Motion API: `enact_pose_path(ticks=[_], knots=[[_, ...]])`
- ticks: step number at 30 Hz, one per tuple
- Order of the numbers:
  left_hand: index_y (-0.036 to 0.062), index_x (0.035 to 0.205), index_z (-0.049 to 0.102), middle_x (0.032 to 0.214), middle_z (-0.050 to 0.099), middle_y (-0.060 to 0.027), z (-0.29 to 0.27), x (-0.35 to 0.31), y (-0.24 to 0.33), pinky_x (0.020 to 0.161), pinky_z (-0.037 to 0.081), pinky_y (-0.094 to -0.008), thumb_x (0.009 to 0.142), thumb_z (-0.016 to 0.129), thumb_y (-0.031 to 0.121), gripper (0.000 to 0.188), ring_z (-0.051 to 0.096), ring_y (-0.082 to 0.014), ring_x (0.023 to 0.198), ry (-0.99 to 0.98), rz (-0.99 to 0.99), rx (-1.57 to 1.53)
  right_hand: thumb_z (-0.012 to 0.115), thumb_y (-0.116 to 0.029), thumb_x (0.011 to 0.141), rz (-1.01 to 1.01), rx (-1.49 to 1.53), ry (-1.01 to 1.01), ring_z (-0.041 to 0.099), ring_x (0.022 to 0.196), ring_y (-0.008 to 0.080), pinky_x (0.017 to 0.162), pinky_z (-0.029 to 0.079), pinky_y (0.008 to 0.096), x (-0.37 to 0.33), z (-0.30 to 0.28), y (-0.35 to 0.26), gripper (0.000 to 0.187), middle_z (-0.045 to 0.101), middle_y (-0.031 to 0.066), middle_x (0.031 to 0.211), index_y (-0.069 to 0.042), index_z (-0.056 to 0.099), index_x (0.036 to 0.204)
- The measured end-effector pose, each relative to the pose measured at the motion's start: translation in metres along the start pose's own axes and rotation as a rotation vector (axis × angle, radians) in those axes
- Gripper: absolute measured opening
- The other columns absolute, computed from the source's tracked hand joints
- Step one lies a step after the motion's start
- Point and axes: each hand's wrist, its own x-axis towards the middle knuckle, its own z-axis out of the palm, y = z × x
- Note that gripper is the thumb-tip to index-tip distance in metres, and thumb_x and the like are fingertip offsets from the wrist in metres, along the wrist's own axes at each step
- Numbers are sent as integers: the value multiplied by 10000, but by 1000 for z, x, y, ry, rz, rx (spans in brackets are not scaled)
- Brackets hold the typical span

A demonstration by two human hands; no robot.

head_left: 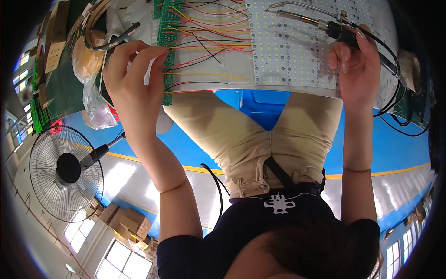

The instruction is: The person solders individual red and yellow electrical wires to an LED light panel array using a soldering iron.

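My right hand (360, 72) is closed around the black handle of a soldering iron (341, 33), whose metal tip points left over a white panel (297, 65). A thin bent metal tube (302, 6) is clamped alongside the iron. Bent inward, the fingers of my left hand (134, 86) meet at the left edge of a long green circuit board (168, 88); whatever they pinch is hidden. Red, yellow and black wires (209, 46) run from this board toward the white panel, which carries rows of small pale squares and round holes. One short black wire lies slanting across the others.
Left of my left hand are clear plastic bags (95, 104) and a dark cable end (125, 36). Cardboard (55, 53) lies farther left. Black cables (395, 100) hang at the right. A black fan (68, 168) stands at lower left; a blue stool (265, 104) shows under the table edge.
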Motion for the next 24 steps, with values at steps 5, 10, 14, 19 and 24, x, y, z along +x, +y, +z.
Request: enact_pose_path(ticks=[5,10,14,19,24], knots=[[106,937,692,971,625,-17,-1,11,-2,784,432,-394,763,779,26,210,612,-235,873,-124,94,31,506,-233,1034,-6,-25,-6,444,582,153,615,433,329,-1,3,-1,279,472,44,640,20,619,1069],[95,944,669,1006,629,-35,-6,21,8,785,457,-415,763,778,21,224,623,-268,910,-238,135,64,446,-224,1069,5,-72,34,379,585,116,613,389,307,-2,6,-1,261,435,16,644,-10,591,1106],[106,920,659,991,617,-12,1,22,8,746,438,-393,752,776,45,214,614,-227,871,-233,201,79,440,-224,1071,14,-26,-1,379,583,116,613,389,304,-1,-7,3,256,430,15,641,-16,585,1099],[119,888,681,926,650,12,7,23,5,741,438,-376,735,784,59,193,617,-204,829,-156,279,50,433,-223,1075,4,23,-26,377,580,117,615,390,304,-1,-13,6,263,428,15,638,-13,587,1110],[141,884,711,866,690,28,5,16,-1,746,435,-359,725,784,50,197,632,-193,807,-92,293,43,426,-222,1080,9,37,-7,378,580,120,616,393,307,0,-14,7,267,435,17,638,-15,592,1104]])
